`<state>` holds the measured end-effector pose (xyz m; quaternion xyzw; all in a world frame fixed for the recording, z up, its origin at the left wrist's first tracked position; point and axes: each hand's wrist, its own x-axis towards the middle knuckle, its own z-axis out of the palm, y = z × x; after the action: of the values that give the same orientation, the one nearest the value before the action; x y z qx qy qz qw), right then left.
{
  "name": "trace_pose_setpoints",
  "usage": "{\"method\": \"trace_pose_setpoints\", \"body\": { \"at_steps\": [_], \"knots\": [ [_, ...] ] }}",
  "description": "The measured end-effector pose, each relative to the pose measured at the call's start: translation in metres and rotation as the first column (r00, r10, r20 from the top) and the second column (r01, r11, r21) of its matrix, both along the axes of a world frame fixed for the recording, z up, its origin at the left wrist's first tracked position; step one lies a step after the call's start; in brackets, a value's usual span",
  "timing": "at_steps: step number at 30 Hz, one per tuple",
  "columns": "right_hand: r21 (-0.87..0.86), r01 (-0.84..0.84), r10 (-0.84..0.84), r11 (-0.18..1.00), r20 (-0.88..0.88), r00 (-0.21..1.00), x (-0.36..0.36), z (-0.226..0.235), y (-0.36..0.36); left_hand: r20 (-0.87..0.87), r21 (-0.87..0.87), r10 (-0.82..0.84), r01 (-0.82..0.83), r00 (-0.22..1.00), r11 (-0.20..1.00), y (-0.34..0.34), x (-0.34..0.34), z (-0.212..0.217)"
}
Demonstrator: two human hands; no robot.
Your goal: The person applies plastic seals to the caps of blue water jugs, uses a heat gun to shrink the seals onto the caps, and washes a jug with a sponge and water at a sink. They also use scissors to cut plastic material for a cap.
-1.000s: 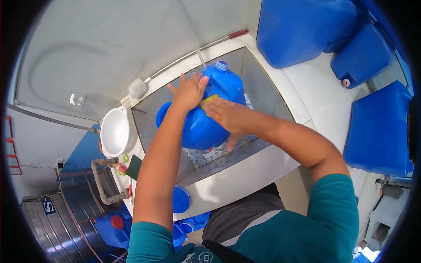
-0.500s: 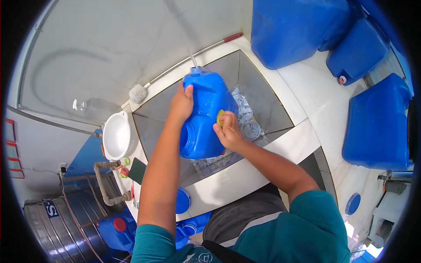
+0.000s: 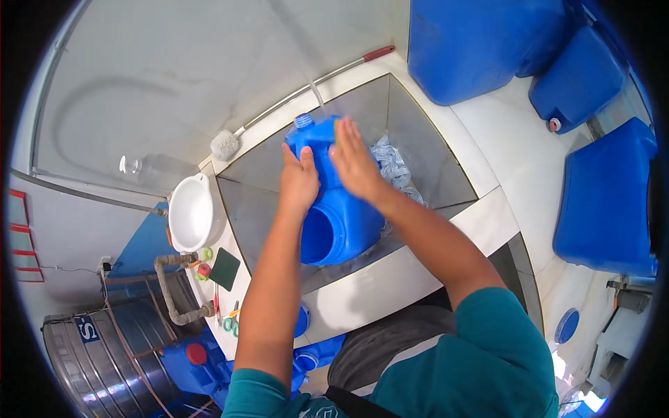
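Note:
A blue plastic water jug (image 3: pixel 355 216) is held tilted over the grey tiled basin, its wide round opening facing toward me and its narrow threaded spout at the far end. My left hand (image 3: pixel 300 182) grips the jug's left side near the spout, thumb on top. My right hand (image 3: pixel 354 159) presses a yellow sponge (image 3: pixel 337 131) onto the jug's upper right side, fingers stretched along it; most of the sponge is hidden under the hand. A clear stream or tube (image 3: pixel 316 95) comes down just behind the jug. Pale bluish, rope-like cloth (image 3: pixel 391 164) lies in the basin.
A long-handled brush (image 3: pixel 306 87) rests along the basin's back ledge. A white bowl (image 3: pixel 190 213), a dark green scouring pad (image 3: pixel 224 269) and scissors (image 3: pixel 231 323) sit on the left. Large blue containers (image 3: pixel 605 198) stand on the right. A blue lid (image 3: pixel 566 325) lies at lower right.
My right hand has slid the sponge up the jug toward its spout end. The jug has turned, so its wide opening shows more and its spout is off the clear stream.

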<state>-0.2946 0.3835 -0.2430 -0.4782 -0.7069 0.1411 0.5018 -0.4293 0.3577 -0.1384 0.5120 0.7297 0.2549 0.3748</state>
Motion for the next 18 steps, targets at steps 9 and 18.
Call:
{"method": "trace_pose_setpoints", "body": {
  "at_steps": [9,18],
  "knots": [
    [-0.063,-0.186,0.194,0.98,0.149,0.97,0.042,0.008,-0.036,-0.06,0.027,-0.048,0.049,0.997,0.998,0.017,-0.013,-0.013],
    [-0.247,0.068,0.106,0.967,0.627,0.772,0.039,0.068,-0.023,-0.238,0.175,-0.108,0.152,0.965,0.973,0.03,0.011,-0.039]
  ]
}}
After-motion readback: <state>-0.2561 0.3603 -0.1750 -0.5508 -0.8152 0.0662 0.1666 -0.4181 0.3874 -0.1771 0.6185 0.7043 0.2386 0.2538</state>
